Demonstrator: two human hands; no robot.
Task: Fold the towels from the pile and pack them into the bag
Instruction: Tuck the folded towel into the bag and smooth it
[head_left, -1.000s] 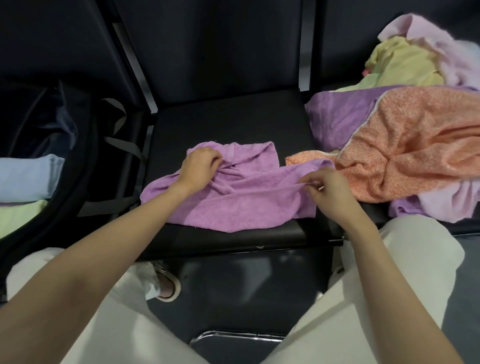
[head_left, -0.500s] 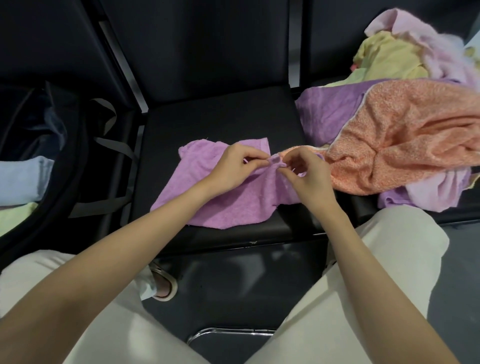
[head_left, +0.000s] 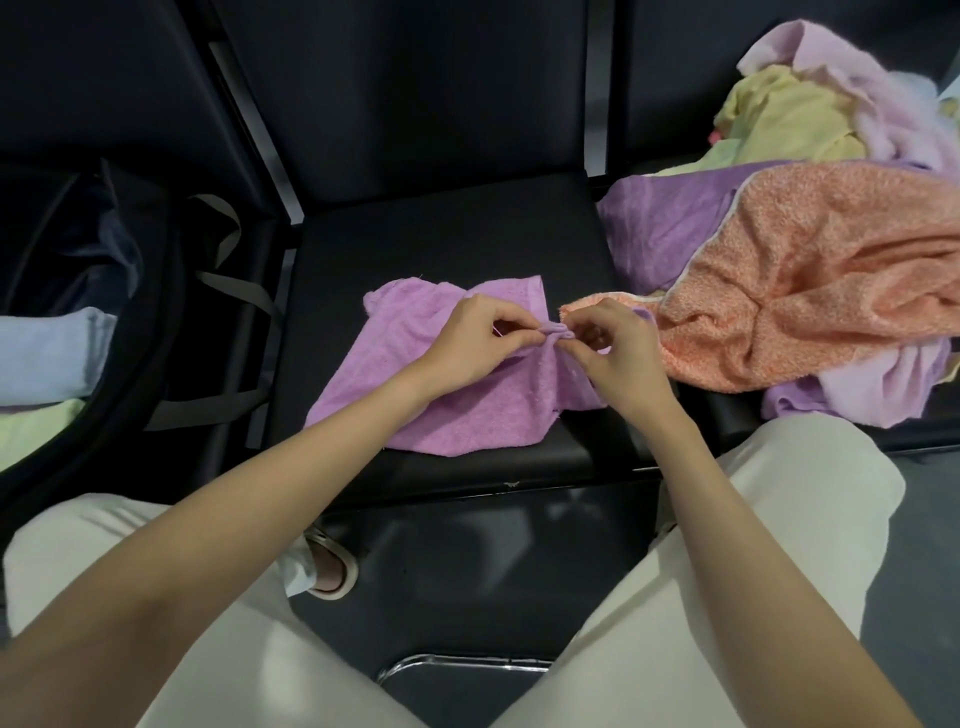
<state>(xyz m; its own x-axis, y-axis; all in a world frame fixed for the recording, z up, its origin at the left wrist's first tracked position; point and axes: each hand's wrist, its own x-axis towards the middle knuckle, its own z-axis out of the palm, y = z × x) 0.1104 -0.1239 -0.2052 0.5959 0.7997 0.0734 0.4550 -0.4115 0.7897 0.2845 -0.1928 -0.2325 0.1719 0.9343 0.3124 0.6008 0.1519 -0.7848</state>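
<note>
The surface (head_left: 447, 249) is a black padded seat in a row of dark seats with upright backs, above a dark glossy floor (head_left: 467, 551). A purple towel (head_left: 447, 410) lies rumpled on its near half, and the left hand (head_left: 475, 345) and right hand (head_left: 621, 358) each pinch one bunched edge of it between thumb and fingertips, nearly touching. The towel pile (head_left: 810, 291), topped by an orange towel, covers the right seat, its edge just beside the right hand; the open black bag (head_left: 150, 332) at left holds folded blue and green towels.

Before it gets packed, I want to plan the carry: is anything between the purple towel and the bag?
Nothing visible blocks it. Both hands, left and right, pinch the purple towel on the black seat; the bag lies open at left, only its straps between.
</note>
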